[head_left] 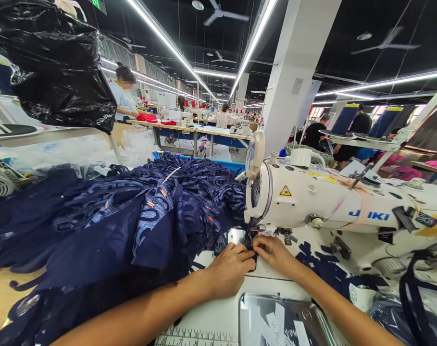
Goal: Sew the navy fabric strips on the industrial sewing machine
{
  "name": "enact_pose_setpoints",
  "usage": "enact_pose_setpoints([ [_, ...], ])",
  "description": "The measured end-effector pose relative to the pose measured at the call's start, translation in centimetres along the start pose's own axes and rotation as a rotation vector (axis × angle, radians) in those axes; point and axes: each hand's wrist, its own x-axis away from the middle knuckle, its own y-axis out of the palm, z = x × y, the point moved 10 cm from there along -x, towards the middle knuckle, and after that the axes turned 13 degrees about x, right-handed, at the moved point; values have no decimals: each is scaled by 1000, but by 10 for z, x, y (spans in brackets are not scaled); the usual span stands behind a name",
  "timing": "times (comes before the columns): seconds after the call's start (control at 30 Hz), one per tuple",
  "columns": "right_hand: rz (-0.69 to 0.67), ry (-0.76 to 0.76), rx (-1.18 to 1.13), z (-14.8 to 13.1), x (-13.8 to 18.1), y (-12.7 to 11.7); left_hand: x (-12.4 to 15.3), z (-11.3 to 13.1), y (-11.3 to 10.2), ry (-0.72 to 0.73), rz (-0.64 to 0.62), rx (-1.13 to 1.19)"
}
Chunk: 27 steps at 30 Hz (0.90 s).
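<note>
A white JUKI sewing machine (pixel 322 197) stands in front of me, its needle area just beyond my fingertips. My left hand (pixel 230 269) lies at the machine bed, fingers bent together over a small piece of dark navy fabric (pixel 253 265). Thumb and forefinger of my right hand (pixel 273 252) are pinched close to the presser foot, touching the edge of the dark piece; what exactly is between them is hidden. Left of the needle, a large heap of navy garment pieces (pixel 110 245) with lace trim and small orange marks reaches up to my left forearm.
A metal tray (pixel 286 322) with white labels sits in front, beside a printed ruler (pixel 196 339). Navy straps (pixel 322 264) lie under the machine arm. A black plastic bag (pixel 59 67) hangs upper left. Other people work at tables (pixel 221 130) behind.
</note>
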Motion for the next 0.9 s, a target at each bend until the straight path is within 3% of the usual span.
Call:
enact_pose_setpoints([
  [0.13,147,-274,284,-36,18,-12,5,5,-5,71,47,33],
  [0.27,183,-387,488,-48,27,-13,4,8,-5,102,71,9],
  [0.5,210,-380,586,-29,21,-10,-14,1,4,24,39,-141],
  [0.73,196,-401,629,-27,21,-9,-16,-3,7,24,76,-171],
  [0.9,149,-333,651,-17,20,1,-19,-4,6,28,90,-186],
])
